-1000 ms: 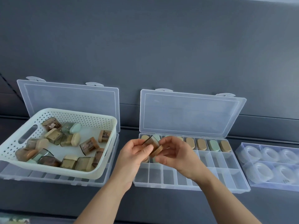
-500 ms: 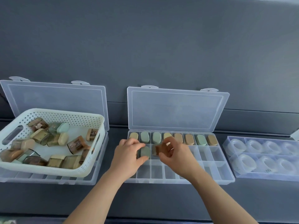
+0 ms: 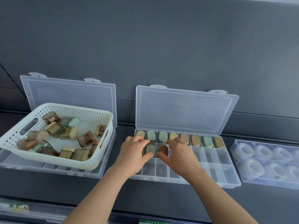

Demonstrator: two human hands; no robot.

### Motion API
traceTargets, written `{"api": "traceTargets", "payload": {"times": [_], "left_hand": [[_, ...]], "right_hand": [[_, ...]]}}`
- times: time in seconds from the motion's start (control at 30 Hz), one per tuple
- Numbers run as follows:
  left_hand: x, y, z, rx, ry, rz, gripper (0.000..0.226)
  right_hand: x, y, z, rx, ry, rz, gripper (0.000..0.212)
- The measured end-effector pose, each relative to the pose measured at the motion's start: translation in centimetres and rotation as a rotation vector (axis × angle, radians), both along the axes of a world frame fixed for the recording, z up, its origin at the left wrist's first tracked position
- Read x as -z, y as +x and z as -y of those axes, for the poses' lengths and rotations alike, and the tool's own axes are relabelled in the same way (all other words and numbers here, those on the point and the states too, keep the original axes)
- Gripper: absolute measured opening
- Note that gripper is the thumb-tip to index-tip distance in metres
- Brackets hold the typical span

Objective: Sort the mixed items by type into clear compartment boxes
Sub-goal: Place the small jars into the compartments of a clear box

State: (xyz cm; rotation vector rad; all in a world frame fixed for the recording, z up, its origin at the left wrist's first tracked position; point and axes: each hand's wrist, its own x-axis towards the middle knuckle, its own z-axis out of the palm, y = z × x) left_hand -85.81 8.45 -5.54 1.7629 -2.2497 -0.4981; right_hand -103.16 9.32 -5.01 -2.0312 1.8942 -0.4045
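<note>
Left grip [image 3: 134, 154] pinches the green case [image 3: 150, 150], right grip [image 3: 179, 157] the brown case [image 3: 163, 150], in adjacent middle-row cells of the centre box [image 3: 226, 175]; released tilted, either could wedge on a divider and sit proud.

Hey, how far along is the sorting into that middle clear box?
Done: the middle box's back row is full, eight cases. In hand: the left hand holds a green case and the right hand a brown case, seating both in the second row. Left: roughly a dozen cases in the white basket, with most second-row and front-row compartments visibly empty.
</note>
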Motion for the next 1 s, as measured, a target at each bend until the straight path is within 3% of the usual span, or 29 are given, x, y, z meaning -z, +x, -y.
{"api": "traceTargets", "payload": {"times": [0.23, 0.37, 0.47, 0.6, 0.83, 0.9, 1.0], "left_hand": [[-6.1, 3.5, -2.3, -0.008, -0.19, -0.228, 0.043], [-8.4, 10.8, -1.8, -0.082, -0.23, -0.166, 0.041], [-8.2, 17.2, -0.2, -0.151, -0.114, -0.083, 0.042], [-6.7, 23.1, 2.9, -0.164, 0.048, 0.086, 0.052], [-4.1, 25.2, 6.3, 0.091, 0.144, 0.273, 0.063], [-3.9, 25.4, 6.4, 0.109, 0.153, 0.255, 0.059], [-4.1, 26.4, 6.2, 0.059, 0.177, 0.038, 0.038]], "right_hand": [[-4.2, 2.3, -0.1, -0.078, -0.193, 0.099, 0.043], [-6.5, 6.3, 0.7, -0.174, -0.176, 0.201, 0.042], [-7.1, 9.7, 1.7, -0.261, -0.149, 0.281, 0.039], [-7.4, 14.1, 3.3, -0.374, -0.076, 0.24, 0.041], [-6.4, 20.4, 6.3, -0.454, 0.078, 0.072, 0.046], [-6.0, 21.5, 6.8, -0.477, 0.127, -0.026, 0.049], [-5.5, 22.7, 7.3, -0.522, 0.163, -0.202, 0.051]]}}
